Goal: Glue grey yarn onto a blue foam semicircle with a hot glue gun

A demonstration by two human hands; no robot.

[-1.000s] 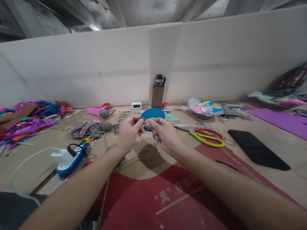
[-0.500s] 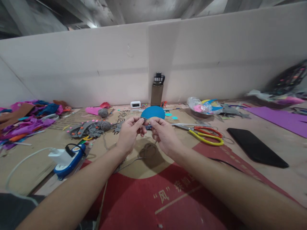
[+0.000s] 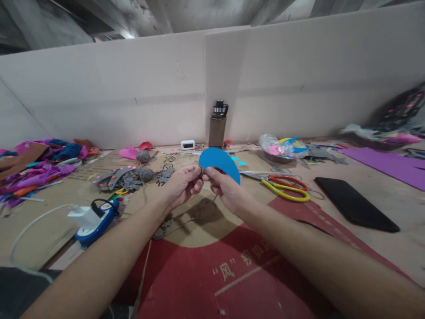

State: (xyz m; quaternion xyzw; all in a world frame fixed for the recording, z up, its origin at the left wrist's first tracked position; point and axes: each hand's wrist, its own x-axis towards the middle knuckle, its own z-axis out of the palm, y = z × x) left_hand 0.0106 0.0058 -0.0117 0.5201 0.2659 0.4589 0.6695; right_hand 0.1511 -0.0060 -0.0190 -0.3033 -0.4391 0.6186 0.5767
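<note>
A flat blue piece with a rounded edge [image 3: 221, 161], like felt or foam sheet, stands tilted over the cardboard. My left hand [image 3: 186, 184] is closed, thumb and fingers pinching its lower left edge. Right beside it, my right hand [image 3: 224, 184] also pinches that edge, the fingertips nearly touching. Something small and dark grey shows between the fingertips, too small to make out. Grey yarn [image 3: 202, 208] hangs from near my right hand and lies in loose loops below. Large scissors [image 3: 285, 186] with red and yellow handles lie to the right.
A brown bottle [image 3: 218, 126] and a small white clock [image 3: 187, 145] stand at the back wall. Grey yarn work [image 3: 122, 178] and a blue power strip [image 3: 96, 223] are left. A black phone [image 3: 355, 204], a bowl of scraps [image 3: 282, 148] and purple sheet [image 3: 388, 164] lie right.
The blue piece has turned, its rounded side swinging right and down, and more of it shows. Both hands have stayed close together and lowered slightly.
</note>
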